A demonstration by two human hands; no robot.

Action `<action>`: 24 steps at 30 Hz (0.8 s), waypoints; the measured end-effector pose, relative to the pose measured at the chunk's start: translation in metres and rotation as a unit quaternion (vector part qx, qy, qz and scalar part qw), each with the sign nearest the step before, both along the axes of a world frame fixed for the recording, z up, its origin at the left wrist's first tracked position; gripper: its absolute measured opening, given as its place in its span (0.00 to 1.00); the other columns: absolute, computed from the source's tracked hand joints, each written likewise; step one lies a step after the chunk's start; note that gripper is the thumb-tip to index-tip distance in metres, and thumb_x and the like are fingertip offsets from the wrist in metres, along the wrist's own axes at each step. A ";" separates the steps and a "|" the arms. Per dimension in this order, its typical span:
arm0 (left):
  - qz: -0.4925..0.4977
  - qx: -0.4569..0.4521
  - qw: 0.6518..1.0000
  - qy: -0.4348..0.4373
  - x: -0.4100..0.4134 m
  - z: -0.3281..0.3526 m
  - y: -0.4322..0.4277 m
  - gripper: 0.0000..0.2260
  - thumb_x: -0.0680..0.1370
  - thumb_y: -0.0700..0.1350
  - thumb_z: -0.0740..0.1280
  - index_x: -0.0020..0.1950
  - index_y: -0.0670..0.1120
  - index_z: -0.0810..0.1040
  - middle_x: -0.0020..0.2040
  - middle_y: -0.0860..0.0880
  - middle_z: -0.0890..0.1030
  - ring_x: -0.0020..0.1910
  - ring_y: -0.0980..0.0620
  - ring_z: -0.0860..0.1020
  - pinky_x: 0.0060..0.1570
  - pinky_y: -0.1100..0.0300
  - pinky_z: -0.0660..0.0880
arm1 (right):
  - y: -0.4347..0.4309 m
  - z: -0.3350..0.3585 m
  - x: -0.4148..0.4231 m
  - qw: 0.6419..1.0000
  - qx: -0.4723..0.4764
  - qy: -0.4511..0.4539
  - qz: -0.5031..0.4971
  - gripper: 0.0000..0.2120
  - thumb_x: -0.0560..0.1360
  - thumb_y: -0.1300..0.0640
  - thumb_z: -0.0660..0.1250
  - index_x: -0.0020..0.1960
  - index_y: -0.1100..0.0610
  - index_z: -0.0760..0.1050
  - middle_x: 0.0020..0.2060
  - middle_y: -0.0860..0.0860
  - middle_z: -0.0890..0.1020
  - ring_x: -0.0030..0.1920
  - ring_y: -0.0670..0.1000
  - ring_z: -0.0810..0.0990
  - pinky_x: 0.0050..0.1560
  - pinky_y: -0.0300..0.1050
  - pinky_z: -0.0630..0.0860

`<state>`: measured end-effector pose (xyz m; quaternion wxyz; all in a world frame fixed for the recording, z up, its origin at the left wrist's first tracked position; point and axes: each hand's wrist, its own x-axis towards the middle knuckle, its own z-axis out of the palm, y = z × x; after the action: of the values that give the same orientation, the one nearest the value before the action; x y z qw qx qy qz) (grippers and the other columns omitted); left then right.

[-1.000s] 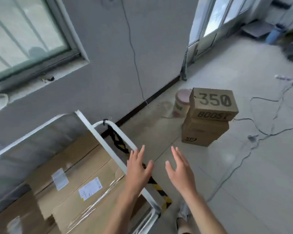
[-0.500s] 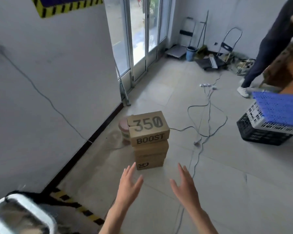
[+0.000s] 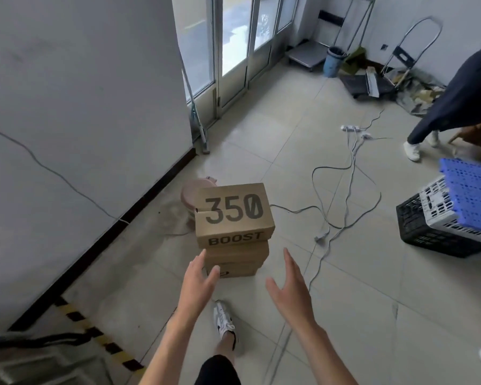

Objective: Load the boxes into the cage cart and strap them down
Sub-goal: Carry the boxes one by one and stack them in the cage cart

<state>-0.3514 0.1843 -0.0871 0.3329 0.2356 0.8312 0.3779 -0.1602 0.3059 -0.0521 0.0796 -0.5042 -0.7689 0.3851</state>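
Note:
A brown shoebox printed "350 BOOST" (image 3: 233,215) tops a short stack on the floor, over a plain brown box (image 3: 238,259). My left hand (image 3: 197,279) is held out with straight fingers just in front of the stack's left side, apart from it. My right hand (image 3: 289,284) is out to the stack's right, fingers straight, palm facing inward, holding nothing. A corner of the cage cart (image 3: 17,359) shows at the bottom left, blurred.
A pink bucket (image 3: 190,195) stands behind the stack by the wall. Cables (image 3: 345,190) trail across the tiles to the right. Stacked black, white and blue crates (image 3: 450,218) sit at right. Another person's legs (image 3: 428,129) are at the far right. Yellow-black floor tape (image 3: 95,332) runs near the cart.
My view has swung from the cart to the box stack and come closer. Both hands stay open and now flank the stack's near side.

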 end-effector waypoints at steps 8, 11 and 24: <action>0.002 -0.036 0.999 -0.017 -0.071 -0.036 0.116 0.29 0.81 0.52 0.65 0.80 0.47 0.60 0.78 0.49 0.65 0.77 0.51 0.62 0.74 0.53 0.59 | 0.101 -0.031 -0.081 0.997 -0.041 -0.049 0.039 0.37 0.78 0.49 0.64 0.81 0.46 0.48 0.78 0.46 0.58 0.76 0.49 0.61 0.67 0.48 0.68; 0.000 -0.064 0.998 -0.022 -0.094 -0.054 0.139 0.29 0.81 0.51 0.65 0.80 0.47 0.60 0.78 0.48 0.65 0.77 0.50 0.63 0.74 0.54 0.59 | 0.130 -0.050 -0.101 0.995 -0.061 -0.066 0.038 0.38 0.78 0.48 0.65 0.81 0.45 0.47 0.79 0.46 0.58 0.77 0.50 0.60 0.69 0.51 0.69; 0.194 -0.178 0.954 -0.143 -0.163 -0.182 0.215 0.42 0.75 0.61 0.68 0.82 0.49 0.49 0.81 0.45 0.58 0.78 0.43 0.60 0.75 0.42 0.61 | 0.280 -0.190 -0.170 0.971 -0.148 -0.167 0.086 0.40 0.76 0.48 0.67 0.80 0.45 0.49 0.77 0.50 0.61 0.75 0.54 0.63 0.70 0.59 0.69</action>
<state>-0.5142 0.3990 -0.2687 0.4054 -0.0499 0.8581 0.3113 -0.3298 0.5857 -0.2420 -0.1591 -0.4998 -0.7460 0.4103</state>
